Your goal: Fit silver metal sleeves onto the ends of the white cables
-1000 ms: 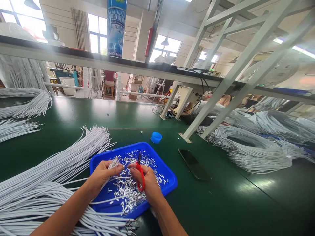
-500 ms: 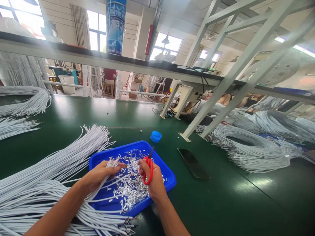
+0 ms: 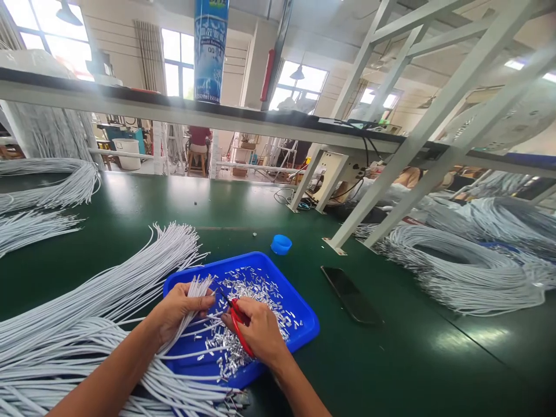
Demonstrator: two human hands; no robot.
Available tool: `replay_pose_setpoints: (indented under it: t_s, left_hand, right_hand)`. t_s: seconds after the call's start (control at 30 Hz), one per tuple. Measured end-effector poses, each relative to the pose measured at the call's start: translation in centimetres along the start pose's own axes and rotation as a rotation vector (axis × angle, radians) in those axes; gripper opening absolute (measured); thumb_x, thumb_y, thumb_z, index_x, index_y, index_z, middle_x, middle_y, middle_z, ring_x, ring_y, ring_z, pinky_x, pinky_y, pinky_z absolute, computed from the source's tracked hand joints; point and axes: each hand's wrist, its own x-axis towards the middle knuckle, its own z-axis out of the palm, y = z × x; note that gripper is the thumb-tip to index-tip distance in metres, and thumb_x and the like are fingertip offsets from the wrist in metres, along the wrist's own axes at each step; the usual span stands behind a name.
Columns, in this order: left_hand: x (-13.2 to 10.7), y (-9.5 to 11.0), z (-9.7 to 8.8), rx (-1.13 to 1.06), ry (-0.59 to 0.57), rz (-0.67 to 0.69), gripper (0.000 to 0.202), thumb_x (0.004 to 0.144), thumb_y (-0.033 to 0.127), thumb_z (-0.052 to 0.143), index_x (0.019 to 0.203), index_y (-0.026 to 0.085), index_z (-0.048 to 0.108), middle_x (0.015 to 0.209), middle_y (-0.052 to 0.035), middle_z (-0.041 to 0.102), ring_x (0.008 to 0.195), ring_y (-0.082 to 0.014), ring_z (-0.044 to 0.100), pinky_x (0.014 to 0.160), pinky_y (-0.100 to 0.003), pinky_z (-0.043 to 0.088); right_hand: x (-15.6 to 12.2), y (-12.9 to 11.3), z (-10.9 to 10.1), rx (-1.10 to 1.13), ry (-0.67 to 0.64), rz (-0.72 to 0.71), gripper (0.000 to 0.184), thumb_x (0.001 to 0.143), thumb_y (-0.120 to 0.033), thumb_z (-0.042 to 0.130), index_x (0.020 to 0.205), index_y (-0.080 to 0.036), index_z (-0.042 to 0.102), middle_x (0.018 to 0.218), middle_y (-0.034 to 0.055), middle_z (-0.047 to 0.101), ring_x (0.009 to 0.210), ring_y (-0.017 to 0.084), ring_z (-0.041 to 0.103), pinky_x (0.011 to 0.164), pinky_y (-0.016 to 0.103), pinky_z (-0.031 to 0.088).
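My left hand (image 3: 178,310) is closed around a small bunch of white cables (image 3: 196,289), their ends sticking up over a blue tray (image 3: 299,307). My right hand (image 3: 258,333) grips red-handled scissors (image 3: 237,324), blades pointing left toward the cable ends. The tray holds several small silvery cut pieces (image 3: 252,289). Both hands hover over the tray's near left part.
A big pile of white cables (image 3: 87,307) spreads left on the green table (image 3: 391,359). More coils (image 3: 456,272) lie at right. A black phone (image 3: 351,301) and a blue cap (image 3: 281,244) sit beside the tray. A white metal frame (image 3: 391,156) and a shelf with a spray can (image 3: 211,49) stand behind.
My right hand swung the scissors out to the right, then brought them back left and lower, blades now pointing at the cable ends in my left hand.
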Motion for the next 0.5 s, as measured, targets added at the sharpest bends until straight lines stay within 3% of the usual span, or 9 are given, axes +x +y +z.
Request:
replay_pose_setpoints:
  t_s: [0.2, 0.5]
  left_hand:
    - [0.17, -0.27, -0.35, -0.025, -0.008, 0.006, 0.029, 0.047, 0.022, 0.083, 0.069, 0.009, 0.07, 0.049, 0.0006, 0.059, 0.046, -0.008, 0.048, 0.048, -0.02, 0.036]
    - [-0.05, -0.13, 0.02, -0.006, -0.028, 0.058, 0.024, 0.057, 0.027, 0.078, 0.065, 0.008, 0.066, 0.049, 0.0008, 0.055, 0.042, -0.0046, 0.04, 0.043, -0.018, 0.025]
  right_hand:
    - [0.08, 0.46, 0.14, 0.05, -0.031, -0.008, 0.044, 0.078, -0.037, 0.055, 0.046, -0.017, 0.032, 0.05, -0.0043, 0.041, 0.047, 0.008, 0.035, 0.047, 0.023, 0.018]
    - [0.02, 0.91, 0.31, 0.141, -0.075, 0.052, 0.043, 0.073, -0.035, 0.058, 0.045, -0.018, 0.031, 0.047, -0.0058, 0.035, 0.046, 0.008, 0.031, 0.046, 0.023, 0.016]
